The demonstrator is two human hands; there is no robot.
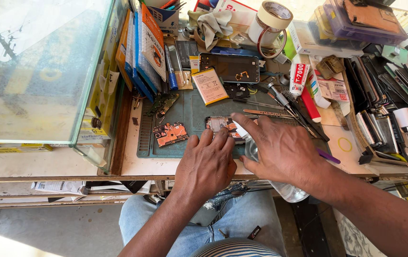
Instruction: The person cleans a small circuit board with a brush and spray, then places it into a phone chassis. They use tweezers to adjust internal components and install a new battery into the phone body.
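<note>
My left hand (207, 164) rests flat, fingers apart, on the near edge of a grey-green work mat (192, 114), touching an opened phone body (220, 123) whose insides show. My right hand (280, 150) grips a clear plastic squeeze bottle (287, 190); the index finger lies along it and its white nozzle (240, 128) points down at the phone body. An orange circuit board (169, 134) lies on the mat left of my left hand. A phone battery (209, 85) and a dark phone frame (229, 68) lie farther back.
A glass display case (37, 71) fills the left. Stacked boxes (142, 47) stand beside it. Screwdrivers and tweezers (280, 102), a glue tube (299, 76), tape rolls (273, 19), a purple-lidded parts box (356, 24) and piles of phone screens (385, 95) crowd the right. My jeans-clad knees (232, 219) are below the bench edge.
</note>
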